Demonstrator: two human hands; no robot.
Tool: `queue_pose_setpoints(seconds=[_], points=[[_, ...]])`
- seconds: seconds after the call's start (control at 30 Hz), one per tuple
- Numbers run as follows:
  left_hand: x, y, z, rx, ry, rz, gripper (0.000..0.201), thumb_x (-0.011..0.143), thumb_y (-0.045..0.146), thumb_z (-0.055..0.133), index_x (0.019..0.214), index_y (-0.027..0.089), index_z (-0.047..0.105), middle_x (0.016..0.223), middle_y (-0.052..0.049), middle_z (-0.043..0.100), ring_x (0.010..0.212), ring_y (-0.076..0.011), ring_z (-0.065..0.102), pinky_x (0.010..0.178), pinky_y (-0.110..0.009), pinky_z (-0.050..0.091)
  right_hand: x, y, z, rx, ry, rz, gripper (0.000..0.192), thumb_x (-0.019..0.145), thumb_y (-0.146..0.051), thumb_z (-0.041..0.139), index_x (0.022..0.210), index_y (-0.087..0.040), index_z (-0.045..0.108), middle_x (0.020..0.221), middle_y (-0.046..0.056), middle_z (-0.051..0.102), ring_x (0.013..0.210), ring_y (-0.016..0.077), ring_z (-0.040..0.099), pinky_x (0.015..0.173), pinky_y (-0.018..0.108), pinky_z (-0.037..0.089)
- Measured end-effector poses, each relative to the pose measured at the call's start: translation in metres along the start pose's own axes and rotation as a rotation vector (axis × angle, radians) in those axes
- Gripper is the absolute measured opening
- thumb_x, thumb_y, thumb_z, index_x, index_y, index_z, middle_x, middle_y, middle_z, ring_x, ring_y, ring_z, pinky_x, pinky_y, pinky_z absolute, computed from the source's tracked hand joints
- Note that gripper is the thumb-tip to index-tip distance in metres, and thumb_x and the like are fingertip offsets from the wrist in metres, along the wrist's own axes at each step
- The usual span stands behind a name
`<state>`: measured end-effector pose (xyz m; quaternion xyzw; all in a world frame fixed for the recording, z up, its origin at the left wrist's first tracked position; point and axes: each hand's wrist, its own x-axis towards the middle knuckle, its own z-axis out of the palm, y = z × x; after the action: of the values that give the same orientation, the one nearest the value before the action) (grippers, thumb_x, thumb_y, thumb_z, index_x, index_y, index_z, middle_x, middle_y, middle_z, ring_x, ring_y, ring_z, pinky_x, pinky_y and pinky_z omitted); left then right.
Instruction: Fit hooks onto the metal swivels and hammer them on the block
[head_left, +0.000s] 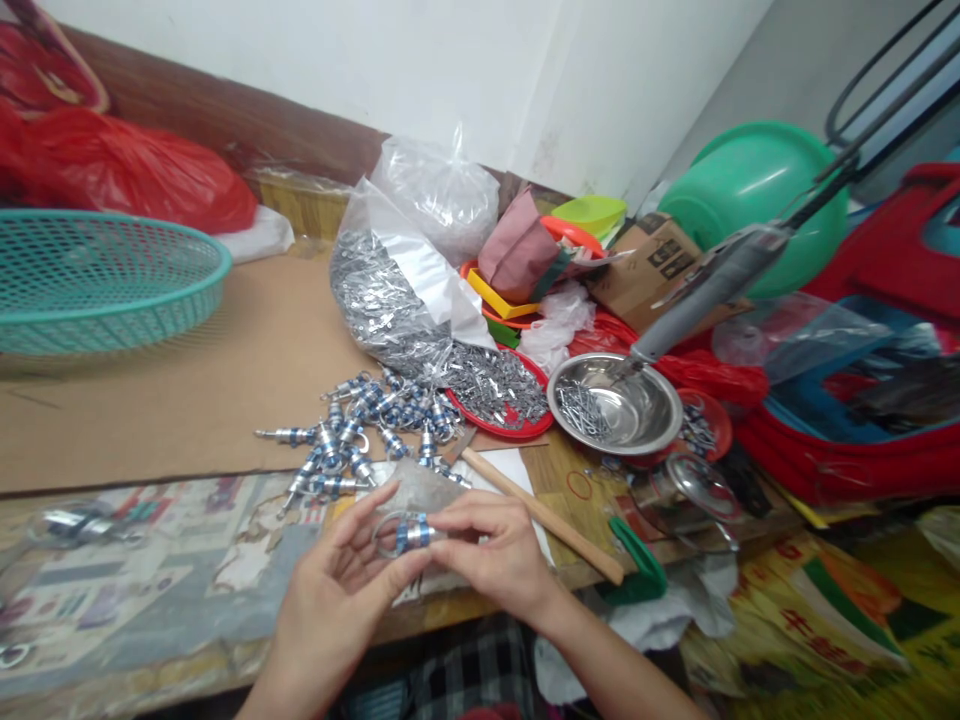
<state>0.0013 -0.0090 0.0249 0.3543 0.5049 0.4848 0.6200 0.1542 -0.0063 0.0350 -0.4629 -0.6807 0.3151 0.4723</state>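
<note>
My left hand (341, 590) and my right hand (499, 555) meet low in the middle of the view. Between their fingertips they pinch one small silver fitting with blue bands and a ring end (409, 533). Just beyond the hands lies a pile of several like fittings (360, 430) on brown cardboard (187, 390). A wooden handle (544, 515) lies to the right of my right hand. A red tray of small metal pieces (499, 390) and a clear bag of the same pieces (397, 290) sit behind the pile.
A steel bowl (615, 405) holding a few small pins stands right of the red tray. A teal mesh basket (97, 280) sits far left, red bags (112, 170) behind it. A green basin (754, 195), boxes and red plastic items crowd the right.
</note>
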Motion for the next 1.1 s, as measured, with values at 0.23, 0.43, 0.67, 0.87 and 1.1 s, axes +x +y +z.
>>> queue_pose_setpoints(seconds=[0.23, 0.43, 0.67, 0.87, 1.1], points=[[0.003, -0.012, 0.001, -0.059, -0.013, -0.04, 0.07, 0.058, 0.03, 0.076, 0.12, 0.02, 0.046, 0.073, 0.0, 0.067, 0.074, -0.0182, 0.066, 0.065, -0.027, 0.056, 0.063, 0.043, -0.054, -0.627, 0.005, 0.248, 0.018, 0.082, -0.021, 0.055, 0.092, -0.021, 0.069, 0.092, 0.003, 0.07, 0.085, 0.0152, 0.064, 0.078, 0.025, 0.048], [0.0, -0.001, 0.01, -0.093, -0.033, -0.079, 0.073, 0.057, 0.027, 0.075, 0.121, 0.016, 0.04, 0.065, 0.0, 0.067, 0.061, -0.0166, 0.066, 0.058, -0.024, 0.054, 0.116, 0.109, -0.078, -0.834, -0.024, 0.372, 0.022, 0.079, -0.018, 0.06, 0.101, -0.016, 0.062, 0.098, 0.009, 0.065, 0.095, 0.0233, 0.059, 0.085, 0.04, 0.044], [0.007, -0.006, 0.004, -0.081, -0.043, -0.102, 0.079, 0.054, 0.025, 0.077, 0.121, 0.016, 0.037, 0.062, 0.001, 0.067, 0.059, -0.0171, 0.066, 0.057, -0.025, 0.053, 0.114, 0.13, -0.088, -0.802, -0.033, 0.389, 0.028, 0.087, -0.03, 0.05, 0.111, -0.016, 0.052, 0.112, 0.007, 0.054, 0.095, 0.0185, 0.056, 0.08, 0.039, 0.048], [0.015, -0.018, -0.007, -0.073, -0.043, -0.11, 0.086, 0.049, 0.021, 0.08, 0.123, 0.018, 0.036, 0.062, 0.003, 0.066, 0.061, -0.0154, 0.065, 0.061, -0.025, 0.053, 0.107, 0.122, -0.105, -0.605, 0.103, 0.375, 0.023, 0.084, -0.024, 0.053, 0.103, -0.013, 0.058, 0.107, 0.009, 0.059, 0.099, 0.0211, 0.056, 0.086, 0.041, 0.045], [0.013, -0.017, -0.005, -0.1, -0.038, -0.105, 0.083, 0.049, 0.022, 0.08, 0.121, 0.018, 0.038, 0.061, 0.003, 0.066, 0.061, -0.0199, 0.067, 0.059, -0.03, 0.053, 0.063, 0.039, -0.046, -0.159, -0.019, 0.353, 0.027, 0.071, -0.021, 0.061, 0.097, -0.015, 0.061, 0.075, 0.001, 0.067, 0.061, 0.0129, 0.064, 0.059, 0.027, 0.054]])
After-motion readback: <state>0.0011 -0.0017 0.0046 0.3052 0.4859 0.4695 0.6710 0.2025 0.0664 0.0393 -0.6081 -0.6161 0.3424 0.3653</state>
